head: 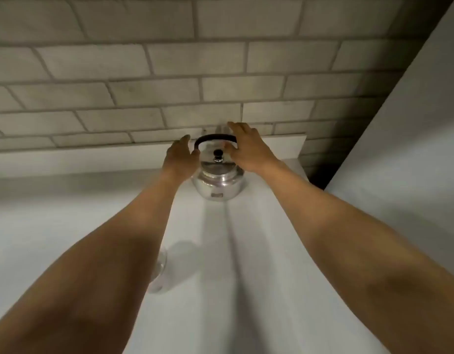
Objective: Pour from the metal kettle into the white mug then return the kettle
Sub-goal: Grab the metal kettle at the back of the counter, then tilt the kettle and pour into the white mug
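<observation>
Now both open hands flank the shiny, round metal kettle [218, 183].

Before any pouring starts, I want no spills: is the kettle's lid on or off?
On. The lid with its black knob sits atop the upright metal kettle.

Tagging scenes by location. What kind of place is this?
Probably a home kitchen counter. Cues: a metal kettle with a black handle standing on a white counter, and a pale brick-pattern tiled wall behind it. Both hands, left hand and right hand, flank the kettle.
</observation>
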